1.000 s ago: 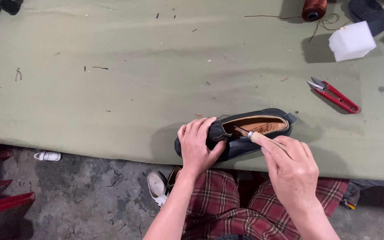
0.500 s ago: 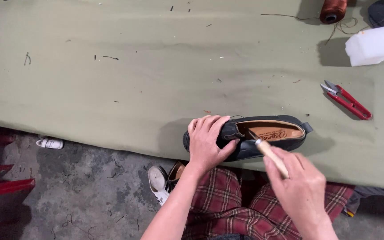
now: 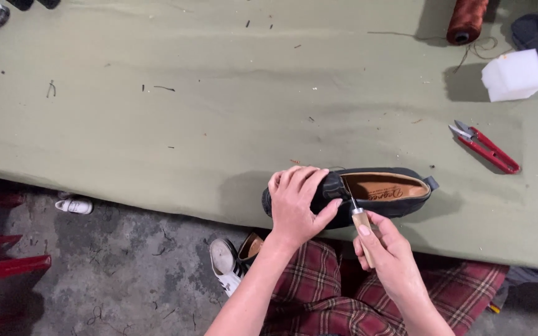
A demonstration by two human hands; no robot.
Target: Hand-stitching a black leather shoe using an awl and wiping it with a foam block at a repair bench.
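— Holding the shoe point(image 3: 381, 190) flat with your left hand point(image 3: 295, 202)? It sits at the near edge of the tabletop point(image 3: 157, 124).

— Yes, fingers spread over its toe. My right hand point(image 3: 384, 255) is shut tight around the awl point(image 3: 361, 227).

— Keep the tip at the shoe's rim. Push slowly, I think, away from your thumb.

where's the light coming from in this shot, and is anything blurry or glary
Head view: shadows fall to the left of the shoe, the white foam block and the thread spool, so the light seems to come from the right. It is soft, with no glare on the green table cover. The left hand, right hand and awl look sharp; the frame edges look a little stretched.
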